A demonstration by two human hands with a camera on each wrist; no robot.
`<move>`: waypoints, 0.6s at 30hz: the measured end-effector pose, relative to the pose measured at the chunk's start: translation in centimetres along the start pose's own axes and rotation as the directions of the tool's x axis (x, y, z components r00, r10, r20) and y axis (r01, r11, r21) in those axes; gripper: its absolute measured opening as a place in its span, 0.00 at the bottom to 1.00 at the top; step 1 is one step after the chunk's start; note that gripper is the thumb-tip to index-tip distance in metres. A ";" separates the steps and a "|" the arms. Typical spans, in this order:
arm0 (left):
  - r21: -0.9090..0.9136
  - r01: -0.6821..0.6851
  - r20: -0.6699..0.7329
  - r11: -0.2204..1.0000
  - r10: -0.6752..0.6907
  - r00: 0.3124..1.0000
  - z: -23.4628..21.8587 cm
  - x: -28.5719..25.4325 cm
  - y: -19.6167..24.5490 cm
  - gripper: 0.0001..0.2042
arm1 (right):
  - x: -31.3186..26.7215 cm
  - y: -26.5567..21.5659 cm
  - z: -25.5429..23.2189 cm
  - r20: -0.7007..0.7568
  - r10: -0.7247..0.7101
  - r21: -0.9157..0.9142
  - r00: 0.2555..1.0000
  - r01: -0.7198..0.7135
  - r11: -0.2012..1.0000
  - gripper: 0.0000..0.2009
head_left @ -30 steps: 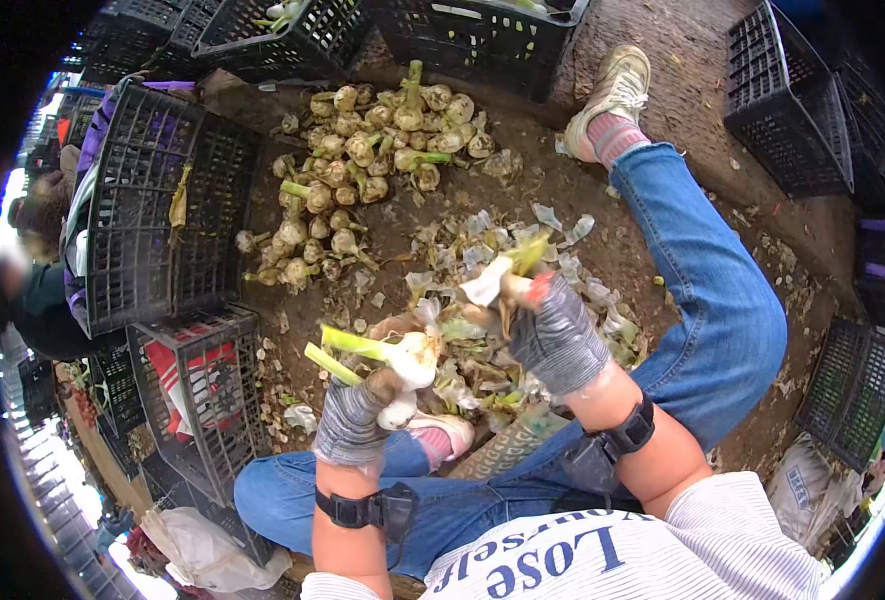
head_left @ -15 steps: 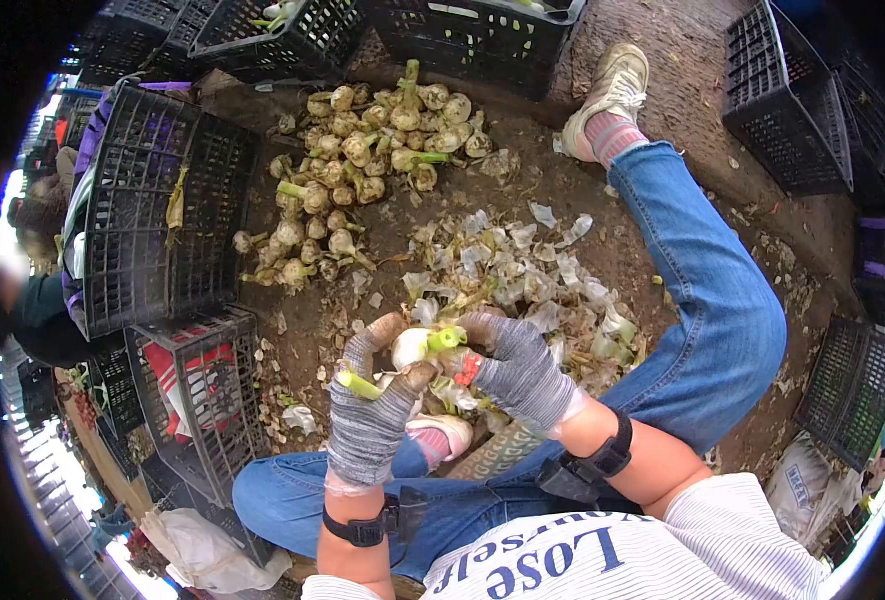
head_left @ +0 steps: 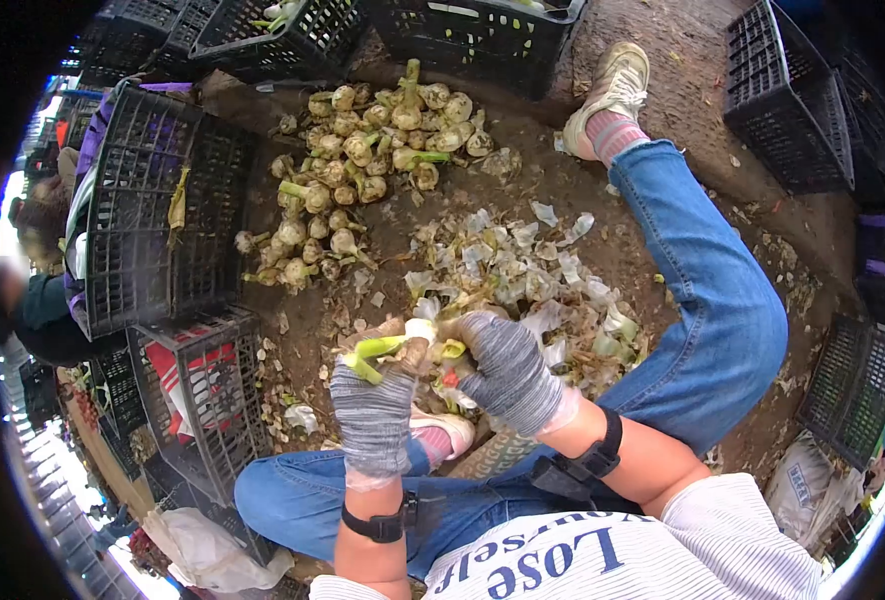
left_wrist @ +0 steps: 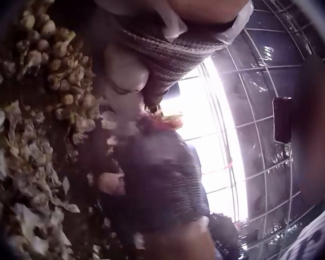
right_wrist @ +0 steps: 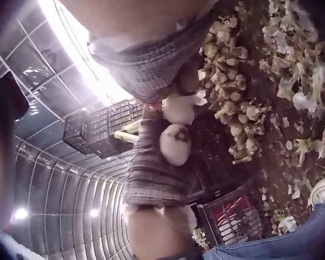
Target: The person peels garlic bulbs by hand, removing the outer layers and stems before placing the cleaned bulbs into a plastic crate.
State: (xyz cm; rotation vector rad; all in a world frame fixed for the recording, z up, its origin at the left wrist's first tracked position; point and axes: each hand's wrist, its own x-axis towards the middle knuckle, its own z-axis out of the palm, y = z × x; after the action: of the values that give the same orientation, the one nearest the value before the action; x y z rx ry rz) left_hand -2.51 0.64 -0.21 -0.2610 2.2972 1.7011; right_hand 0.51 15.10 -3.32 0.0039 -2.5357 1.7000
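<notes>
In front of me, my left hand (head_left: 373, 415) grips smooth white bulbs (right_wrist: 175, 149) with cut green stems (head_left: 377, 347); close by, my right hand (head_left: 515, 372) pinches one. Both partly hide them; the left wrist view is blurred. Peelings (head_left: 493, 258) litter brown ground (head_left: 563, 180), crates (head_left: 225, 170) around, ribbed roof (right_wrist: 78, 187) overhead.

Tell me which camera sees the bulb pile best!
The head view: the bulb pile is sharp there, with nothing covering it. The left wrist view shows it dim, upper left; the right wrist view shows it softer, right of centre.

Bulb heap (head_left: 360, 150) beyond-left of peelings (head_left: 515, 272)
</notes>
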 end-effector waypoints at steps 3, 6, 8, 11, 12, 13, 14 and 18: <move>-0.109 0.072 0.022 0.991 -0.070 0.997 -0.6 0.4 -0.6 0.12 | 0.1 0.3 -0.6 0.077 0.171 0.219 0.982 -0.184 0.958 0.17; -0.302 0.037 0.148 0.952 0.008 0.989 -2.2 1.1 -1.8 0.11 | 1.0 1.8 -1.3 0.089 0.320 0.509 0.943 -0.319 0.799 0.13; -0.707 0.092 0.288 0.701 0.166 0.943 -2.0 1.3 -1.2 0.16 | 2.4 3.6 -2.5 0.039 0.482 0.861 0.875 -0.274 0.429 0.11; -0.834 0.197 0.074 0.515 -0.250 0.965 -1.9 0.0 -0.8 0.20 | 2.5 3.8 -2.3 -0.050 0.476 0.868 0.878 -0.197 0.455 0.10; -0.835 0.196 0.072 0.515 -0.251 0.965 -1.8 0.2 -1.0 0.20 | 2.3 3.2 -2.2 -0.049 0.475 0.868 0.879 -0.198 0.455 0.10; -0.864 0.228 0.119 0.449 -0.258 0.959 -1.7 0.6 -1.3 0.20 | 2.1 1.9 -2.1 -0.072 0.354 0.616 0.932 -0.238 0.751 0.11; -0.887 0.262 0.167 0.381 -0.264 0.950 -1.6 1.0 -1.6 0.20 | 1.9 1.2 -2.0 -0.042 0.231 0.275 0.972 -0.211 0.938 0.13; -0.900 0.237 0.087 0.367 -0.381 0.920 -0.5 1.7 -1.7 0.21 | 0.6 1.8 -0.8 0.163 -0.165 0.033 0.973 0.162 0.986 0.17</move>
State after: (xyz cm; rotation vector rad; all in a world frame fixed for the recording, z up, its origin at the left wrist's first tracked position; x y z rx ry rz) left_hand -3.70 -0.35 -2.20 -0.9776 0.9761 2.5513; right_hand -0.14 16.55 -4.62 0.3596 -2.5489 1.7261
